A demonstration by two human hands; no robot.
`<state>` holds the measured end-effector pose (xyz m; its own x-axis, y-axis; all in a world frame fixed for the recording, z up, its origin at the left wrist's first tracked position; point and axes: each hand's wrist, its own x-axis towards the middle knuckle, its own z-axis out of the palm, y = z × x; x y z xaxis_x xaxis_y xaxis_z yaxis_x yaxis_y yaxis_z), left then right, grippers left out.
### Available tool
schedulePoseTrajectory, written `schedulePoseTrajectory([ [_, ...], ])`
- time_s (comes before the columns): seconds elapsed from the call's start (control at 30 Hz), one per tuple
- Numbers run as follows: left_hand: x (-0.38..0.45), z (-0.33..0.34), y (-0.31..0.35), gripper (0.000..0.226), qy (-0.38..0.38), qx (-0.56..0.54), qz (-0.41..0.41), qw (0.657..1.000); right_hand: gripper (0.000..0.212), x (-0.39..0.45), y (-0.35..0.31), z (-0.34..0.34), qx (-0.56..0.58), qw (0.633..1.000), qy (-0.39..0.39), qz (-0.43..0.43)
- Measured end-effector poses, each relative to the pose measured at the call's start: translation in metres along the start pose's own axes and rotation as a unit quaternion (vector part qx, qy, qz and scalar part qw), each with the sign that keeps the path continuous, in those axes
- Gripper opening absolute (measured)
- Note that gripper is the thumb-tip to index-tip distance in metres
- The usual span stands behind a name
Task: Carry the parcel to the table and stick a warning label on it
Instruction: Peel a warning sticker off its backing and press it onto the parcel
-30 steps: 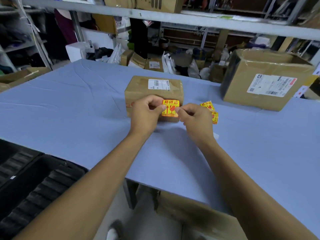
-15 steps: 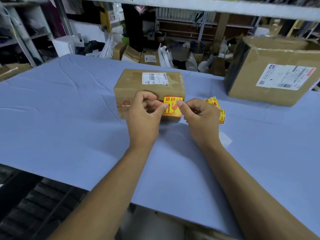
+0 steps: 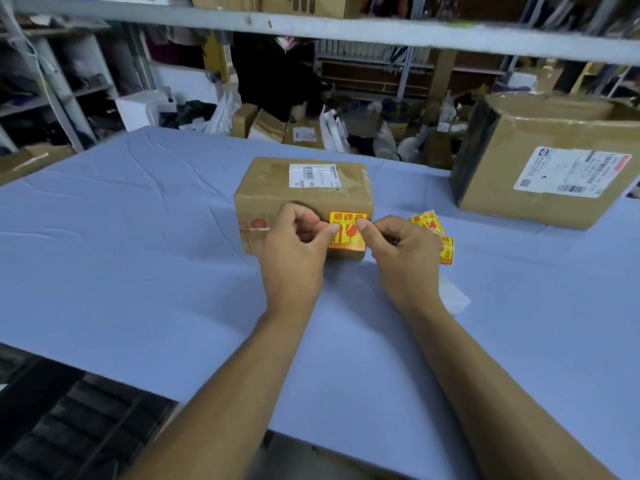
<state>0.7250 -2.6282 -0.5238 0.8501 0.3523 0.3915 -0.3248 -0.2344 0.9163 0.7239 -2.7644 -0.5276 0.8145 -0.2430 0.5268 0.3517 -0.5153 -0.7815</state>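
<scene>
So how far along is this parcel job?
Carrying is done: the small brown cardboard parcel sits on the blue table. In hand: the left hand and right hand press the yellow-and-red warning label onto its near face. Left: smoothing it down and letting go.

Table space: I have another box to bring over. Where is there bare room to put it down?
Left of the small parcel, the blue table is bare to its left edge. The near strip before both hands is bare too. The right is crowded: spare labels, a backing slip and the large box.
</scene>
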Motion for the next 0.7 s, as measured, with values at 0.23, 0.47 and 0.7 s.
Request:
schedulePoseTrajectory([
  [0.23,0.0007,0.0015,-0.0007,0.029,0.008,0.023,0.007,1.000,0.036,0.0010,0.0000,0.0011,-0.006,1.000,-0.004,0.019],
  [0.47,0.0000,0.0016,0.0008,0.030,0.018,0.057,0.016,0.998,0.040,0.0016,0.0003,0.0016,-0.003,0.999,-0.009,0.041],
  [0.7,0.0003,0.0013,0.0014,0.028,0.020,0.063,0.005,0.998,0.040,0.0014,-0.0008,0.0020,-0.007,0.999,-0.015,0.048],
])
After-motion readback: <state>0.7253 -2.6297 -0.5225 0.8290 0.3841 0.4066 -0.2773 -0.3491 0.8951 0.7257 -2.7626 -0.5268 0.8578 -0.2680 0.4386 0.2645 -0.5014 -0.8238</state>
